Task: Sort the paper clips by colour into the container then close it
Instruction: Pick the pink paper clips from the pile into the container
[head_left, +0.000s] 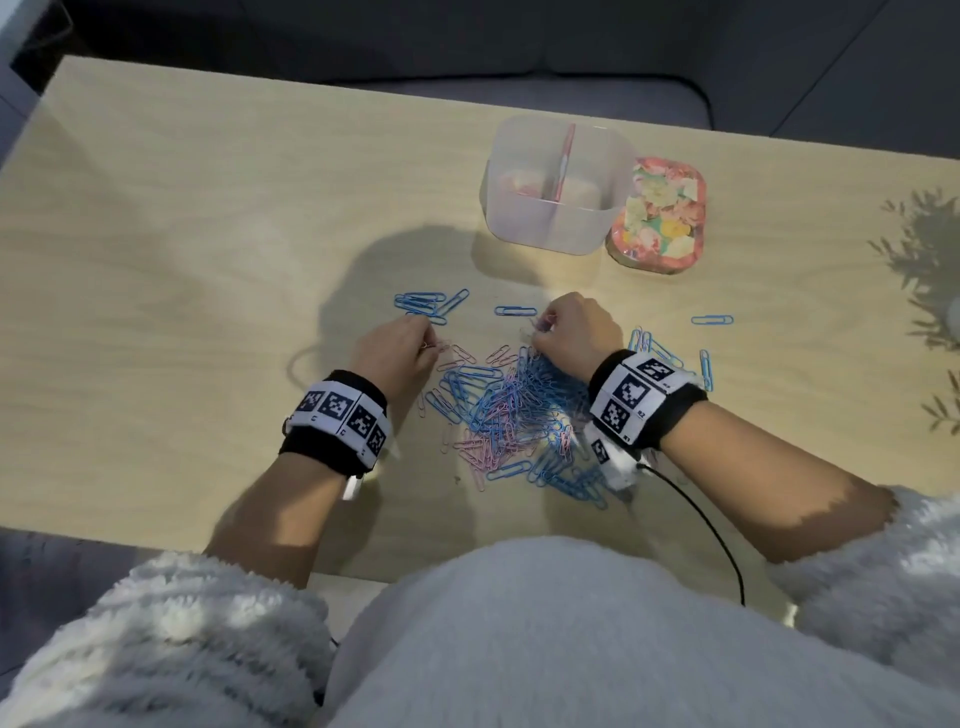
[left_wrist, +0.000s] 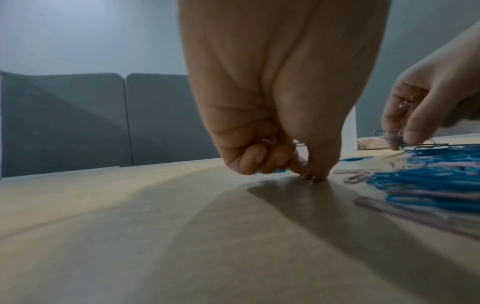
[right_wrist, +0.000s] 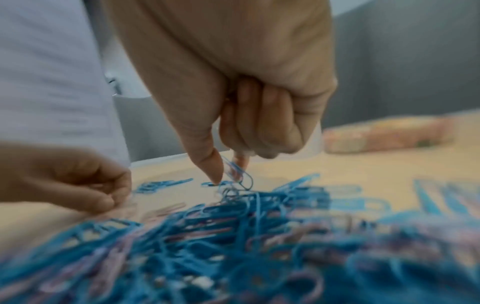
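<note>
A mixed pile of blue and pink paper clips (head_left: 509, 415) lies on the table between my wrists. My left hand (head_left: 430, 347) is at the pile's left edge; thumb and forefinger pinch a pink clip (left_wrist: 307, 179) against the table, and more pink clips sit in the curled fingers (left_wrist: 270, 142). My right hand (head_left: 540, 330) is at the pile's far edge, pinching a blue clip (right_wrist: 241, 174) that is tangled with others. More clips are tucked in its curled fingers. The clear divided container (head_left: 558, 218) stands open beyond the hands, with something pinkish in its left compartment.
The floral lid (head_left: 657, 215) lies flat on the table against the container's right side. Loose blue clips (head_left: 423, 302) lie beyond the left hand, and single ones (head_left: 711, 319) lie to the right. A black cable (head_left: 701, 519) runs from my right wrist. A grey sofa stands behind the table.
</note>
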